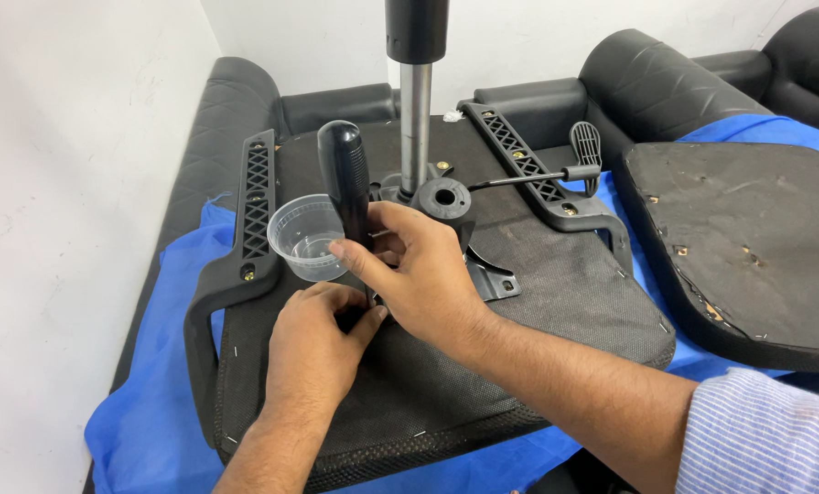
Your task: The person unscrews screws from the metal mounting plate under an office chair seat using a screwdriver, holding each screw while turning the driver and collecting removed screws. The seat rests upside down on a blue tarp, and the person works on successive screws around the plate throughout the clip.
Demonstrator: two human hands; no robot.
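- Nearest to me, my left hand (323, 343) is resting on the dark fabric underside of an upturned office chair seat (446, 384), its fingers curled down around the bottom of a screwdriver shaft; I cannot tell whether they are pinching the tip itself or just steadying it, since the hand is hiding it.
- Just beyond, my right hand (419, 270) is wrapping around the lower part of the screwdriver (345, 178), thumb and fingers closed on it, holding it roughly upright over the seat.
- The screwdriver is showing a thick, glossy black handle with a rounded top, standing tall between the two hands and the chair's metal mechanism plate (487, 274).
- To do this well, I am judging that the tool should be staying square to the fastener, with the lower hand guiding the tip and the upper hand pressing down while turning, so it is not slipping out.
- Touching the handle's left side, a small clear plastic cup (304, 236) is sitting on the seat.
- Black armrests (254, 210) are flanking the seat on a blue sheet (144, 421).
- Further back, a chrome gas-lift column (416, 119) is rising from the mechanism, with a paddle lever (585, 146) to its right.
- At far right, a second padded seat panel (748, 247) is lying underside up.
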